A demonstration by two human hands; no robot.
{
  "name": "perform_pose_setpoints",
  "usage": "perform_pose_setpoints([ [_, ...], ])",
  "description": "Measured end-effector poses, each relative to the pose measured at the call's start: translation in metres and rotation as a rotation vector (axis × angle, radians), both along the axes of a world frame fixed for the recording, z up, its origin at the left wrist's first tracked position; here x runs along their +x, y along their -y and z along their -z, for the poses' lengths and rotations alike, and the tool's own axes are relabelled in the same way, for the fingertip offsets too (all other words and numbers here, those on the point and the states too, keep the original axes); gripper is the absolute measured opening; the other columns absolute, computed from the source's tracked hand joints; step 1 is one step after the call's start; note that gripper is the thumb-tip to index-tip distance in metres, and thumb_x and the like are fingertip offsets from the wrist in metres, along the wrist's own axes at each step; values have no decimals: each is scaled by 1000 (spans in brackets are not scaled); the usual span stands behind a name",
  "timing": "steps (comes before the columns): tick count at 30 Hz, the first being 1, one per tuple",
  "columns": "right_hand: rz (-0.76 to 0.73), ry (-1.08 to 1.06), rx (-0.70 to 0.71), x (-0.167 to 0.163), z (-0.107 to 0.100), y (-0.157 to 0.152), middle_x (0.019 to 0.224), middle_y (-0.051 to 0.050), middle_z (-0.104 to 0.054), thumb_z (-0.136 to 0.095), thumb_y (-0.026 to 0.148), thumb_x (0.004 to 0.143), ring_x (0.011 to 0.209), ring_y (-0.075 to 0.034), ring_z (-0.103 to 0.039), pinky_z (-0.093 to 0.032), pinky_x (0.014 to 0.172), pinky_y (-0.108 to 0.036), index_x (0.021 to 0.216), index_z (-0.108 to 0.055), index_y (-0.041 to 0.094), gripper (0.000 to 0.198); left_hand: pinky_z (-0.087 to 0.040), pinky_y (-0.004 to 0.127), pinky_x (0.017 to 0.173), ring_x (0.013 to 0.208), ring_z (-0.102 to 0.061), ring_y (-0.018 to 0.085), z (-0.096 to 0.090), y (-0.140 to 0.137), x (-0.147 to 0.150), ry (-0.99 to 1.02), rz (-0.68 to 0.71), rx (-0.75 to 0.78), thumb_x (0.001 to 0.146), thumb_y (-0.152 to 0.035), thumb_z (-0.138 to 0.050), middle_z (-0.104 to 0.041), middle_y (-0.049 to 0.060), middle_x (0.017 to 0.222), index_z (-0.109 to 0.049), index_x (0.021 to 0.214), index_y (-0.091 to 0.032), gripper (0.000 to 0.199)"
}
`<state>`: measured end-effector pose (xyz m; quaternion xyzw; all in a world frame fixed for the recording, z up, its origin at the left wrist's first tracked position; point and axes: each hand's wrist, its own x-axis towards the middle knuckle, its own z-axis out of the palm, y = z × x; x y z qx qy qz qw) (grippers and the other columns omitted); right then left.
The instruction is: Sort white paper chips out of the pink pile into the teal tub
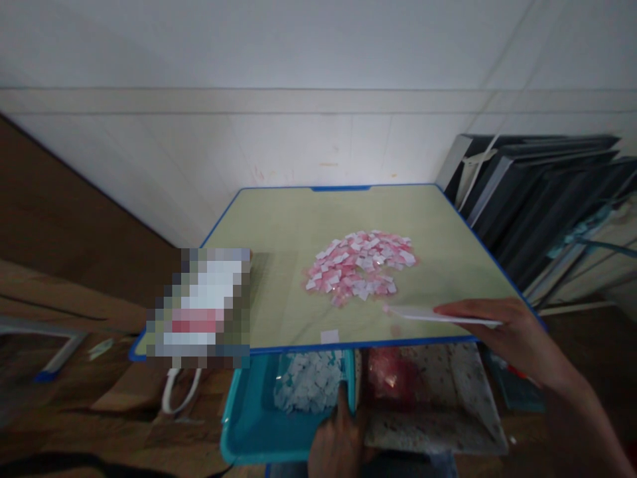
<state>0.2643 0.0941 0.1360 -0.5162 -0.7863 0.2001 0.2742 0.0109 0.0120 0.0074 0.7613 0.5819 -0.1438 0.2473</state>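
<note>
My right hand [515, 332] pinches a thin, flat white strip [423, 315] near the front right of a pale yellow board with a blue rim [279, 209]. The strip's far end is just in front of a pile of small pink pieces and white paper squares [363, 262]. My left hand [338, 441] is below the board, at the right side of a teal basin [259, 431]. Its index finger stretches toward many white paper squares [311, 382] there; the other fingers are mostly hidden. One white square [329, 336] lies at the board's front edge.
A stained tray [438, 425] beside the basin holds a clear bag of pink pieces [391, 378]. A blurred-out object [204, 302] stands on the board's left, a white cable loop [182, 392] below it. Dark panels [542, 192] lean at right; a wall is behind.
</note>
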Motion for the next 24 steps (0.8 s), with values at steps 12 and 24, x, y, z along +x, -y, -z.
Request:
perform_pose_setpoints([
  [12,15,4,-34,12,4,11,89,-1,-70,-52,26,79,80,-19,-65,-51,70,-26,92,-66,27,19,-51,36,70,84,-62,25,-2,0,1,-20,-23,-10,64,-39,-62,-42,15,129,-53,108,-31,46],
  [24,45,18,-3,8,-1,14,93,-1,-69,-50,25,80,83,-19,-65,-51,73,-28,95,-65,28,21,-51,36,67,80,-62,24,-4,0,0,18,-13,8,65,-37,-63,-46,14,124,-54,108,-30,45],
])
